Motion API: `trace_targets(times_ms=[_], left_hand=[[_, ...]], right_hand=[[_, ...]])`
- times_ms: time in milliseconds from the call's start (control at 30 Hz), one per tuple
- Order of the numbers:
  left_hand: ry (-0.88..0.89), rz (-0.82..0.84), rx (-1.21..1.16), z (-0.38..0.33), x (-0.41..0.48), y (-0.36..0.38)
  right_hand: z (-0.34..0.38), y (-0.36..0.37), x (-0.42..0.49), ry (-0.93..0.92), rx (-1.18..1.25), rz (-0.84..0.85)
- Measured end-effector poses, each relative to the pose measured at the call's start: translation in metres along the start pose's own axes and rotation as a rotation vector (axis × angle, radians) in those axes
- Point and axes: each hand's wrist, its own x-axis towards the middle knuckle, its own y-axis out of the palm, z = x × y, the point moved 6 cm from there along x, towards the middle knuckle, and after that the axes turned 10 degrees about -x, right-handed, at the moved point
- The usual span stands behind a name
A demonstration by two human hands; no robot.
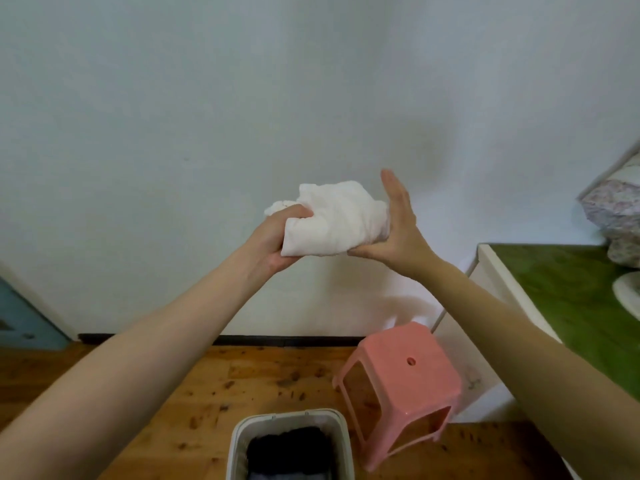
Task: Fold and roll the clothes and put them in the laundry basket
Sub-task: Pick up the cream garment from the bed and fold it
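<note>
Fingers (300, 211) of the left hand (277, 239) clutch a crumpled white cloth roll (341, 220); the right hand (400, 225) presses its end, open-palmed.

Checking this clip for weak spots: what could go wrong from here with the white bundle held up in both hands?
The right hand only presses flat against one end of the white garment while the left hand grips the other, so the loose roll could unravel. Held high, well clear of the basket, it might miss on release and land on the floor or the pink stool beside the basket.
</note>
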Motion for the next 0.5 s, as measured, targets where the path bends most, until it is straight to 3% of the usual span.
trace_targets(times_ms=[100, 133, 200, 367, 500], left_hand=[[-0.012, -0.001, 0.011, -0.002, -0.001, -0.012], [-0.025, 0.026, 0.044, -0.001, 0.000, -0.015], [-0.080, 0.118, 0.186, 0.007, -0.002, -0.018], [-0.292, 0.241, 0.393, 0.034, -0.005, -0.050], [-0.454, 0.083, 0.474, 0.051, -0.003, -0.102]], right_hand=[[-0.049, 0.011, -0.025, 0.598, 0.677, 0.038], [-0.054, 0.025, -0.033, 0.718, 0.931, 0.156], [-0.052, 0.046, -0.043, 0.731, 1.248, 0.360], [-0.047, 0.071, -0.053, 0.627, 1.197, 0.475], [-0.057, 0.106, -0.077, 0.643, 1.166, 0.540]])
